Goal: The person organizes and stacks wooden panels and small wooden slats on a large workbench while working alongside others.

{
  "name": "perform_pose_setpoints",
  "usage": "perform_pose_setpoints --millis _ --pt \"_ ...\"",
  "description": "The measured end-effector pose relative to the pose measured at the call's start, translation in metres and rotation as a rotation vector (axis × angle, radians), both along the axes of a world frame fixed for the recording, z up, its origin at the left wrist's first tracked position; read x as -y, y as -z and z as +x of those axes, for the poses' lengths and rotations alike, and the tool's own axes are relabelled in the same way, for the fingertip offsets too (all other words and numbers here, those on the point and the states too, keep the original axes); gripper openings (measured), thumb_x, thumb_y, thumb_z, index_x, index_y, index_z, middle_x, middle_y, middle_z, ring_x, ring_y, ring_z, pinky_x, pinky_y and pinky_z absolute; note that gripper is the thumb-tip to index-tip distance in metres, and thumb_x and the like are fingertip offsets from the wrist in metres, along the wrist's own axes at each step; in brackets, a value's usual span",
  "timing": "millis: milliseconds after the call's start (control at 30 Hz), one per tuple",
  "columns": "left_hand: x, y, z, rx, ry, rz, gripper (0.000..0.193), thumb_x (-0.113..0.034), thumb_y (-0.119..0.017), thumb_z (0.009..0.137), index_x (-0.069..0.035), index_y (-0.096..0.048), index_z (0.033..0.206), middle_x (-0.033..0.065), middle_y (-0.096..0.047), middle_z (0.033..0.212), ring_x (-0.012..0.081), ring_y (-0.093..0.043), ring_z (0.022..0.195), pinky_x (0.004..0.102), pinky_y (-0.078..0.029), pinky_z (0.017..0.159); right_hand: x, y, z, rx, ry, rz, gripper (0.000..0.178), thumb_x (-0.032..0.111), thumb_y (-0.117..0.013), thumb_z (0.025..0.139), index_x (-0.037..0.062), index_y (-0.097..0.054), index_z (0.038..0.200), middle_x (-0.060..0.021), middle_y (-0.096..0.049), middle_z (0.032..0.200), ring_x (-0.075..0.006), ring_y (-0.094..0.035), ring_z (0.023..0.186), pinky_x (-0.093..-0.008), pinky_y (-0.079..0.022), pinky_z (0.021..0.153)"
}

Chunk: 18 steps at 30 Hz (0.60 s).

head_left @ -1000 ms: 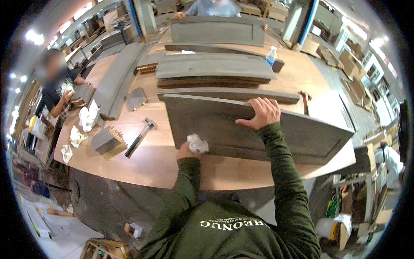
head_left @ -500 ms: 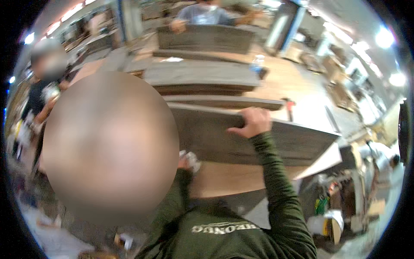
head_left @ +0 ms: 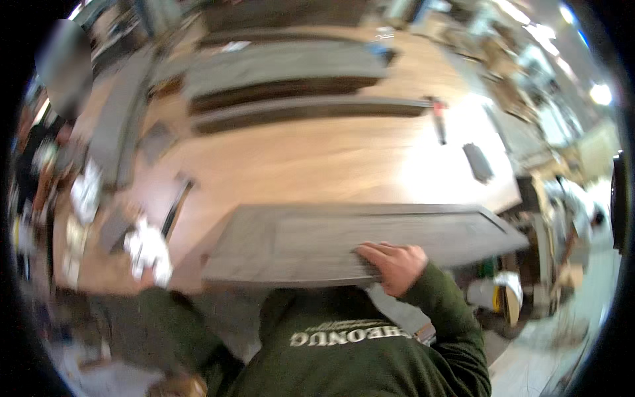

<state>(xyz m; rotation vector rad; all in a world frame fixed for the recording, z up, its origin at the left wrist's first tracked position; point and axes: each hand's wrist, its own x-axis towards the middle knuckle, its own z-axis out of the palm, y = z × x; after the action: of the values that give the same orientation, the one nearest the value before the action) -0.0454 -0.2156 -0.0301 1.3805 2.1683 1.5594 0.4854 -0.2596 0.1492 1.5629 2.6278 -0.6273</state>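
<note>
A grey wood-grain panel (head_left: 317, 231) with a recessed frame pattern lies tilted along the near side of the table, in front of my body. My right hand (head_left: 400, 268) grips its near edge, fingers over the top face and the thumb side hidden. At the table's near left corner, my left hand (head_left: 147, 278) is closed on a crumpled white rag (head_left: 147, 248); motion blurs its fingers. Just beyond that rag, a hammer (head_left: 177, 206) with a dark handle rests on the tabletop.
The wooden table (head_left: 291, 169) bears a stack of grey panels (head_left: 284, 66), a long grey board (head_left: 311, 112), a red-handled tool (head_left: 438, 120) and a dark grey block (head_left: 477, 163). Another long panel (head_left: 119, 119) lies left. A co-worker (head_left: 40, 145) stands at the far left.
The panel has gone from standing on edge to lying tilted nearer me, my right hand still on it. My left hand has moved left with the rag. The view has tipped downward.
</note>
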Motion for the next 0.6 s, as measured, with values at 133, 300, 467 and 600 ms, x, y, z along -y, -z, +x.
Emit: perform_pose_setpoints --millis 133,300,467,600 --pt "0.024 -0.027 0.018 -0.024 0.000 0.139 0.037 -0.014 -0.064 0.067 -0.002 -0.057 0.101 0.0080 -0.060 0.091 0.0160 -0.056 0.082 0.0291 -0.044 0.072 0.020 0.088 -0.011 0.131 0.063 0.176 0.054 0.005 -0.051 0.070 0.0093 -0.044 0.123 -0.0078 -0.044 0.130 -0.0286 -0.044 0.118 -0.0458 -0.043 0.089" --pt "0.015 -0.114 0.092 -0.193 0.106 -0.080 0.037 -0.006 -0.065 0.059 -0.003 -0.058 0.095 0.0122 -0.062 0.087 0.0249 -0.060 0.079 0.0342 -0.046 0.073 0.031 0.148 -0.027 0.064 0.187 0.029 0.074 0.008 -0.060 0.062 0.0159 -0.035 0.131 -0.0057 -0.034 0.136 -0.0281 -0.028 0.129 -0.0493 -0.031 0.099" --pt "-0.011 -0.025 0.192 -0.304 0.627 -0.350 0.043 -0.007 -0.067 0.056 -0.007 -0.060 0.098 0.0143 -0.058 0.106 0.0278 -0.054 0.102 0.0390 -0.040 0.089 0.025 0.138 -0.036 -0.008 0.220 0.052 0.071 0.014 -0.067 0.062 0.0164 -0.040 0.127 -0.0064 -0.031 0.138 -0.0255 -0.023 0.131 -0.0565 -0.021 0.100" --pt "0.028 -0.012 0.295 -0.574 1.040 -0.211 0.041 -0.014 -0.066 0.062 -0.003 -0.058 0.101 0.0191 -0.053 0.115 0.0329 -0.048 0.111 0.0485 -0.034 0.095 0.028 0.163 -0.004 0.070 0.268 0.187 0.063 0.023 -0.064 0.070 0.0180 -0.040 0.128 -0.0068 -0.032 0.137 -0.0264 -0.028 0.129 -0.0529 -0.023 0.099"
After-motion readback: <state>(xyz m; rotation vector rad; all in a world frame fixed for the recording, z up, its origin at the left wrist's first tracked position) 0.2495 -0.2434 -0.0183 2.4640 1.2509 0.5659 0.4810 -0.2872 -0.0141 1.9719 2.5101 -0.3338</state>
